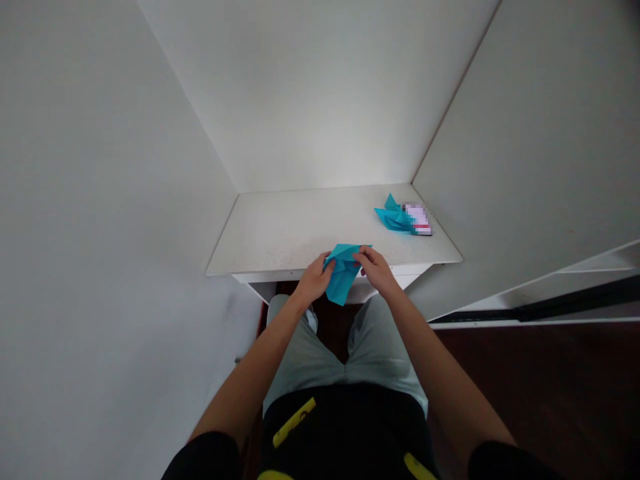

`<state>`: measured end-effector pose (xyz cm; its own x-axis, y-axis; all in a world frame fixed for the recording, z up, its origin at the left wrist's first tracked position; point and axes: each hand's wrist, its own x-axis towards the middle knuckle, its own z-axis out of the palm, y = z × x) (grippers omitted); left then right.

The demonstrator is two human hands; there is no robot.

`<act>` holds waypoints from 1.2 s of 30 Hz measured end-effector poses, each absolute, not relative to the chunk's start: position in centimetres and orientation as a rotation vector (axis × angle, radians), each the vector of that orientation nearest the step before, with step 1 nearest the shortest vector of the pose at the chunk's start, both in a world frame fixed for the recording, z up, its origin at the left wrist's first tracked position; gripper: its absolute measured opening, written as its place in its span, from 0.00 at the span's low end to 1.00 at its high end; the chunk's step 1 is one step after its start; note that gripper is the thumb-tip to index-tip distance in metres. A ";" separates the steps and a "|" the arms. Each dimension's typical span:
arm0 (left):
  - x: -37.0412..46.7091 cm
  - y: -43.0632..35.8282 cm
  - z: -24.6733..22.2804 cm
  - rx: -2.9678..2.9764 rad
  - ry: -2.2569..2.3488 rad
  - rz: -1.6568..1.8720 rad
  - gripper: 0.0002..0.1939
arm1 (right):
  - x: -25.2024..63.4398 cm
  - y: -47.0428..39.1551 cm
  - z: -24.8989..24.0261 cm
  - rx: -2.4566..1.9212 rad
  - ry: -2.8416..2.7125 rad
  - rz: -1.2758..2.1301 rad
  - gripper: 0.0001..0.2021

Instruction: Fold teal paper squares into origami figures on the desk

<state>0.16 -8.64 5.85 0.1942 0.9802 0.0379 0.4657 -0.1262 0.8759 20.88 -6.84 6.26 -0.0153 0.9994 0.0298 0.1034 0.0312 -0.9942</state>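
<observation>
Blue sheet [341, 279], one, creased: at the bench's [280, 230] near edge, left hand [314, 279] gripping its left side, right hand [377, 270] pinching its right. Step, seemingly: working creases; any regrip calls for one hand holding. Folded blue piece [391, 219]: far right.

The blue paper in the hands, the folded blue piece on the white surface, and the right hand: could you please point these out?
Blue paper [341, 283]: head view, lower hanging part.
Folded blue piece [393, 219]: head view, middle.
Right hand [376, 268]: head view, back.
</observation>
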 end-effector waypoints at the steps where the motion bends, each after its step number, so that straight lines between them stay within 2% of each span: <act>1: -0.2 -8.6 5.9 1.732 1.385 0.852 0.23 | 20.9 -6.9 6.3 -1.235 -1.223 1.223 0.16; 4: -1.3 -8.5 5.9 1.875 1.390 0.815 0.28 | 21.4 -7.1 6.5 -1.161 -0.989 1.407 0.13; 8: -2.0 -8.9 6.1 2.110 1.409 0.728 0.47 | 22.2 -7.1 6.5 -1.039 -0.861 1.624 0.11; 10: -1.7 -9.3 6.3 2.207 1.439 0.716 0.51 | 22.3 -7.1 6.3 -1.003 -0.797 1.678 0.08; 12: -1.1 -9.7 6.4 2.283 1.460 0.757 0.48 | 22.2 -7.1 6.0 -0.971 -0.731 1.709 0.06; 17: 0.4 -10.2 6.7 2.272 1.532 0.849 0.31 | 21.3 -7.8 5.8 -0.877 -0.706 1.771 0.08; 20: 0.8 -10.0 6.9 2.129 1.586 0.902 0.28 | 20.5 -8.1 5.9 -0.870 -0.772 1.727 0.10; 23: 0.7 -9.3 6.7 1.964 1.531 0.991 0.26 | 19.9 -8.4 6.1 -0.962 -0.972 1.554 0.15; 25: 0.7 -8.8 6.5 1.844 1.474 1.071 0.25 | 19.8 -8.7 6.3 -1.077 -1.251 1.301 0.17; 28: 0.5 -8.1 6.2 1.574 1.447 1.133 0.21 | 20.2 -9.2 6.4 -1.227 -1.652 0.824 0.14; 30: 0.3 -7.8 6.2 1.337 1.431 1.092 0.19 | 20.6 -9.3 6.2 -1.295 -1.765 0.646 0.13; 33: 0.0 -7.7 6.4 1.004 1.360 1.039 0.16 | 21.1 -8.9 5.4 -1.351 -1.781 0.623 0.14; 36: -0.4 -8.0 6.6 0.812 1.200 1.032 0.16 | 21.2 -8.6 4.9 -1.322 -1.627 0.801 0.20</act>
<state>-0.40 -7.98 6.63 0.0450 0.9390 -0.3409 -0.1961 0.3429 0.9187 21.22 -8.55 4.85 -0.0605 0.9723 0.2257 0.4143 0.2302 -0.8806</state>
